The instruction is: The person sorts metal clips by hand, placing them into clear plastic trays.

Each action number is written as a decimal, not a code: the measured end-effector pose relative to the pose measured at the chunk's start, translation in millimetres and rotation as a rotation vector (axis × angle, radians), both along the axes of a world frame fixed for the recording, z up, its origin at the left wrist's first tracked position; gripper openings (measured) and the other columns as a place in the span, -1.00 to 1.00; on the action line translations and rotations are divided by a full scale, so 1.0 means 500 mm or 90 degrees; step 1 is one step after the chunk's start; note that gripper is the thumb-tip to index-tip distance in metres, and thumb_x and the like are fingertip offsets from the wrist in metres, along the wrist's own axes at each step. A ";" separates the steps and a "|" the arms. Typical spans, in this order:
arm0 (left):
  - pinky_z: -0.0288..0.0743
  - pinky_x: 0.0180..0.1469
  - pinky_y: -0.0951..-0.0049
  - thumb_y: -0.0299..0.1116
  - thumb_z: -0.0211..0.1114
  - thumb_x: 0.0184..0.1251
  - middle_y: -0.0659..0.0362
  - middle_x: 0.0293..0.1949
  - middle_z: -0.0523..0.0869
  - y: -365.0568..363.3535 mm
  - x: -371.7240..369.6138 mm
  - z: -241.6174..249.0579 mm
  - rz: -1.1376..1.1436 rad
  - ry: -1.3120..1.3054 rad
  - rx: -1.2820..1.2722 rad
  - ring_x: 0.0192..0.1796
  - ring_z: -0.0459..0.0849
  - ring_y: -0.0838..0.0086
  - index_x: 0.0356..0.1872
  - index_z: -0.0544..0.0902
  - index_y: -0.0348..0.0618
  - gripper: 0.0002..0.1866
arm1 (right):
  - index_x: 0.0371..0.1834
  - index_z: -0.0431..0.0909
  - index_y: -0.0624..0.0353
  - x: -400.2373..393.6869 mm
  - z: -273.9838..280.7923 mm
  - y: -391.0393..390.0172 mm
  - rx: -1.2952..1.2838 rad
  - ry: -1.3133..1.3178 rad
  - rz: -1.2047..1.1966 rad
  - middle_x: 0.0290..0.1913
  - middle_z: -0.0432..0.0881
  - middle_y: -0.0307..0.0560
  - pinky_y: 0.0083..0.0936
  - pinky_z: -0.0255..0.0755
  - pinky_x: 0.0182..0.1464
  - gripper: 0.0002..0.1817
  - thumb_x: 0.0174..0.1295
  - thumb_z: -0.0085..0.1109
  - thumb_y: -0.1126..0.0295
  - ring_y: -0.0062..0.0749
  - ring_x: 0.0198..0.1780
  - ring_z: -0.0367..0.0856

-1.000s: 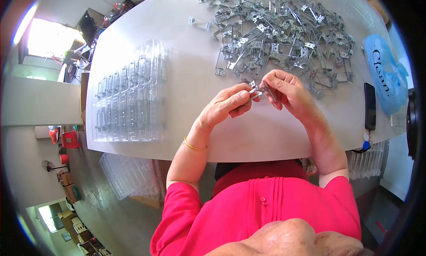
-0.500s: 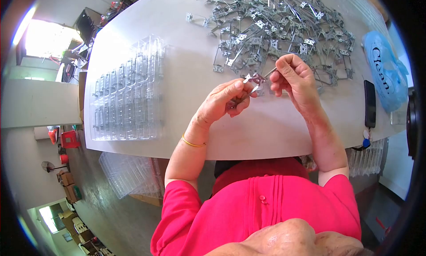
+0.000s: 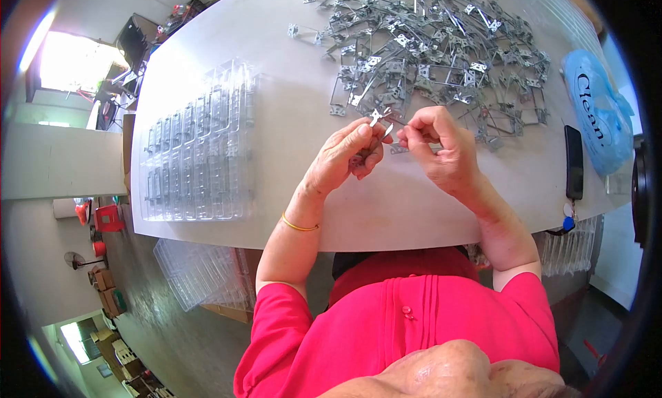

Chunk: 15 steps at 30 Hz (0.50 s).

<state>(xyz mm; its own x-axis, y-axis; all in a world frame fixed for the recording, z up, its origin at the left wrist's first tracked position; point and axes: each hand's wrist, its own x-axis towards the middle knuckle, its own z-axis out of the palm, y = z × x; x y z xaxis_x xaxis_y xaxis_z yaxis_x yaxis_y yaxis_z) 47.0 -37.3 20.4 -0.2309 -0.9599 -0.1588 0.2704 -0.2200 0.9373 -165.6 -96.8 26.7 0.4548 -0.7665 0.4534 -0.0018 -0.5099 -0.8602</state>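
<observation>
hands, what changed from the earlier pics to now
The right hand first drew up and away from the left hand, then came back lower; their fingertips are now apart. The left still grips metal parts. Pile, phone and bag stayed.

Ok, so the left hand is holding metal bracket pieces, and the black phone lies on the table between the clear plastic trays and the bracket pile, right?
Not quite: in the head view the black phone lies near the table's right edge, beside the blue plastic bag. The left hand is indeed holding metal bracket pieces.
</observation>
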 end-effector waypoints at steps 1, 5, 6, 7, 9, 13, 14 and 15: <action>0.17 -0.53 0.55 0.13 -0.03 0.69 0.22 -0.54 0.50 0.000 0.000 -0.001 -0.001 0.000 0.000 -0.57 0.34 0.61 0.05 0.59 -0.35 -0.40 | -0.07 0.47 0.27 0.002 0.001 0.004 0.000 0.000 -0.001 -0.21 0.74 -0.07 -0.55 0.69 -0.16 -0.86 0.42 0.21 0.64 -0.56 -0.25 0.79; 0.17 -0.51 0.58 0.14 -0.01 0.68 0.25 -0.52 0.50 0.001 -0.003 -0.004 -0.034 -0.120 -0.045 -0.56 0.35 0.64 0.06 0.61 -0.28 -0.42 | -0.03 0.46 0.27 0.005 0.018 0.015 0.196 0.028 0.014 -0.26 0.74 -0.10 -0.54 0.65 -0.25 -0.87 0.44 0.17 0.61 -0.54 -0.30 0.77; 0.17 -0.51 0.59 0.14 0.00 0.67 0.26 -0.51 0.51 0.002 -0.004 -0.003 -0.019 -0.132 -0.038 -0.55 0.34 0.65 0.05 0.62 -0.27 -0.42 | 0.00 0.47 0.27 0.003 0.027 0.015 0.259 0.032 0.020 -0.29 0.74 -0.12 -0.54 0.63 -0.27 -0.86 0.45 0.15 0.59 -0.54 -0.32 0.77; 0.17 -0.51 0.59 0.14 0.00 0.67 0.26 -0.51 0.51 0.002 -0.001 -0.003 -0.020 -0.132 -0.038 -0.55 0.34 0.65 0.05 0.62 -0.27 -0.42 | 0.00 0.47 0.27 0.003 0.034 0.014 0.260 0.031 0.019 -0.29 0.74 -0.12 -0.54 0.63 -0.27 -0.86 0.45 0.15 0.59 -0.54 -0.32 0.77; 0.17 -0.52 0.59 0.13 0.02 0.67 0.25 -0.52 0.51 -0.001 0.007 -0.002 0.024 -0.096 -0.015 -0.56 0.33 0.64 0.05 0.62 -0.27 -0.44 | 0.06 0.49 0.27 -0.001 0.043 0.012 0.295 0.056 0.031 -0.32 0.75 -0.13 -0.51 0.63 -0.26 -0.83 0.46 0.15 0.55 -0.52 -0.34 0.75; 0.16 -0.53 0.59 0.12 0.02 0.67 0.25 -0.55 0.49 -0.004 0.012 -0.005 0.067 -0.064 -0.024 -0.59 0.31 0.63 0.02 0.61 -0.33 -0.42 | 0.06 0.54 0.27 -0.016 0.035 -0.005 0.240 0.145 0.044 -0.33 0.76 -0.13 -0.49 0.62 -0.25 -0.82 0.45 0.17 0.53 -0.51 -0.35 0.73; 0.15 -0.53 0.60 0.08 0.03 0.68 0.26 -0.54 0.48 -0.006 0.013 -0.002 0.051 -0.058 -0.019 -0.58 0.30 0.65 0.03 0.60 -0.34 -0.44 | 0.02 0.56 0.26 -0.022 0.033 -0.011 0.214 0.146 0.021 -0.29 0.76 -0.13 -0.49 0.62 -0.23 -0.84 0.44 0.20 0.54 -0.49 -0.33 0.74; 0.15 -0.53 0.60 0.08 0.03 0.68 0.26 -0.54 0.48 -0.004 0.012 0.002 0.053 -0.059 -0.019 -0.58 0.30 0.65 0.03 0.60 -0.34 -0.44 | -0.01 0.59 0.25 -0.023 0.031 -0.015 0.187 0.147 -0.001 -0.26 0.76 -0.13 -0.50 0.61 -0.20 -0.86 0.42 0.22 0.54 -0.48 -0.31 0.74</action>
